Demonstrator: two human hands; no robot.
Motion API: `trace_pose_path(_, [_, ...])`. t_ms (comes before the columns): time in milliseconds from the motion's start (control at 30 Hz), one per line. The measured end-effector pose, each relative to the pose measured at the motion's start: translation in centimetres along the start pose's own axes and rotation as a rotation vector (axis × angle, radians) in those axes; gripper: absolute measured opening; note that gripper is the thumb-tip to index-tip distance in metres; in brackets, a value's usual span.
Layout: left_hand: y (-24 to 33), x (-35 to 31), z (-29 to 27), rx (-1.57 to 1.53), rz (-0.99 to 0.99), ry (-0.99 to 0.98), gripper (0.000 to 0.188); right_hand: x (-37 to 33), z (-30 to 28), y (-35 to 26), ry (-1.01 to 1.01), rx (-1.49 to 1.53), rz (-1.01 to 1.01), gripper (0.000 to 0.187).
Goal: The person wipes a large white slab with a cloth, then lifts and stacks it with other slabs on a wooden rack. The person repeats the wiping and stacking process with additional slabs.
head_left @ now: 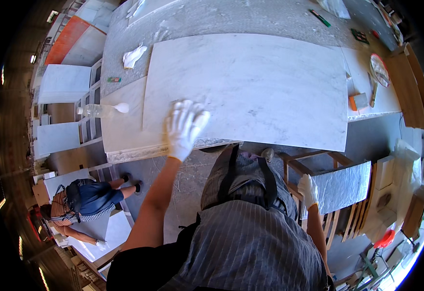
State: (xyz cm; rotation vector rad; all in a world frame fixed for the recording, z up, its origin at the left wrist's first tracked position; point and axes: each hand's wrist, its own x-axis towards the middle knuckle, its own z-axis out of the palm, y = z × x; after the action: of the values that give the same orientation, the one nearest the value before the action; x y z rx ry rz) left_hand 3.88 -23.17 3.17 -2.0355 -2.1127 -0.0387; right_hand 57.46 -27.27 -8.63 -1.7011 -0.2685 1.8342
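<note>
A large white stone slab [250,87] with grey veining lies flat on a worktable. My left hand [185,128], in a white glove, rests on the slab's near left part with fingers spread and nothing held. My right hand [308,190], also gloved, hangs low at my right side, next to a silver-covered panel [340,186] on a wooden frame. Its fingers are loosely bent, and I see nothing in them; whether they touch the panel, I cannot tell. Under the slab, another pale slab [124,104] sticks out at the left.
Left of the slab are a plastic bottle [95,110] and a crumpled white glove [133,57]. An orange-and-grey block [358,101], a roll of tape [379,69] and a cardboard box [408,87] are at the right. Another person [88,200] bends over slabs at lower left.
</note>
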Motion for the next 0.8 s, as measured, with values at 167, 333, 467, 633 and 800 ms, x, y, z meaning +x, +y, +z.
trace_pose_path(167, [-11.1,-4.3,3.4,0.038,-0.391,0.026,0.054,-0.1,7.1,-3.5,-0.21,0.041,0.147,0.024])
trace_pose_path(333, [-11.9,-3.5,3.4,-0.026,-0.409,0.173,0.047,3.1,7.8,2.7,-0.04,-0.686,-0.274,0.028])
trace_pose_path(467, [-10.4,-1.7,3.1,0.107,-0.478,0.123,0.049,4.0,5.9,6.6,0.021,-1.583,-0.674,0.039])
trace_pose_path(633, [-9.0,1.7,3.4,0.064,-0.334,0.088,0.055,-2.1,12.9,3.4,0.089,-0.48,-0.21,0.038])
trace_pose_path(800, [-7.2,11.0,1.9,-0.158,-0.097,0.01,0.052,-1.6,13.5,3.0,0.064,-0.294,-0.093,0.036])
